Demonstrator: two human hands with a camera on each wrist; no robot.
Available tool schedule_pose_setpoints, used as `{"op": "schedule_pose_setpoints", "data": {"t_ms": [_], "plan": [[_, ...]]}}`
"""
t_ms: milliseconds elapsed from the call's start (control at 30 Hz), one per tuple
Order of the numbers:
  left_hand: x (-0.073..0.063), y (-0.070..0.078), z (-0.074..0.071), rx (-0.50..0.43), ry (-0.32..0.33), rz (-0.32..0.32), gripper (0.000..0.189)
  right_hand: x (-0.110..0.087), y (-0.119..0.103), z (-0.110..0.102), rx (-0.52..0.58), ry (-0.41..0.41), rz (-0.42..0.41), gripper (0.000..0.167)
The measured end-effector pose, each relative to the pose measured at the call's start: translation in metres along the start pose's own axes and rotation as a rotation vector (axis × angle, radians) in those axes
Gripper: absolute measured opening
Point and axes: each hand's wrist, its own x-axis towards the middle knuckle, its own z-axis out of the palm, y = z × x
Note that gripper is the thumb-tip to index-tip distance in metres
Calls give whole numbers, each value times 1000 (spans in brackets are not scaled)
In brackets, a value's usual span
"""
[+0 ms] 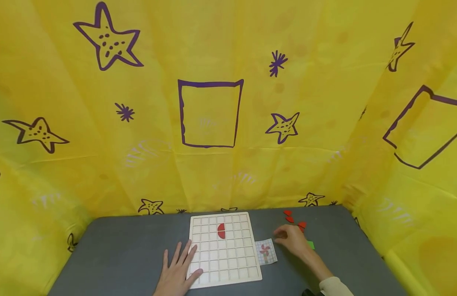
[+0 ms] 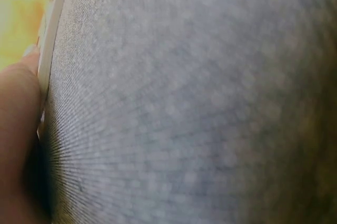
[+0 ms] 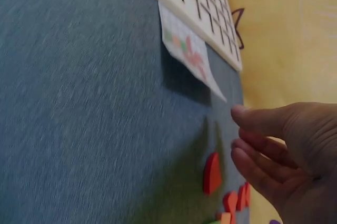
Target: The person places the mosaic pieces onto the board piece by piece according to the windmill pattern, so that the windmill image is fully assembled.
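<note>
A white gridded board (image 1: 228,263) lies on the dark table, with red pieces (image 1: 221,231) forming a half-disc in its upper part. My left hand (image 1: 176,267) rests spread on the board's left edge, its thumb across the lower left squares. In the left wrist view, a finger (image 2: 18,113) lies along the board's edge. My right hand (image 1: 293,240) hovers right of a small pattern card (image 1: 266,251), which shows a red flower shape. Thumb and fingers are bent and apart, with nothing visible between them. A red piece (image 3: 212,174) lies on the table below this hand in the right wrist view.
Several loose red pieces (image 1: 289,219) lie beyond the right hand, and a green piece (image 1: 311,245) is partly hidden behind its wrist. The card's free corner curls up from the table. Yellow patterned cloth (image 1: 210,181) hangs behind and along both sides.
</note>
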Motion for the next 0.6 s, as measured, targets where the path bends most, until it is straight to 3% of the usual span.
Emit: {"op": "schedule_pose_setpoints", "data": {"t_ms": [300, 467, 600], "plan": [[1, -3, 1, 21, -44, -30, 81, -10, 8, -13, -77, -62, -26, 27], [1, 0, 2, 15, -28, -23, 80, -14, 13, -14, -141, -84, -5, 28], [2, -1, 2, 15, -17, -19, 79, -16, 17, -12, -187, -68, -33, 29]]}}
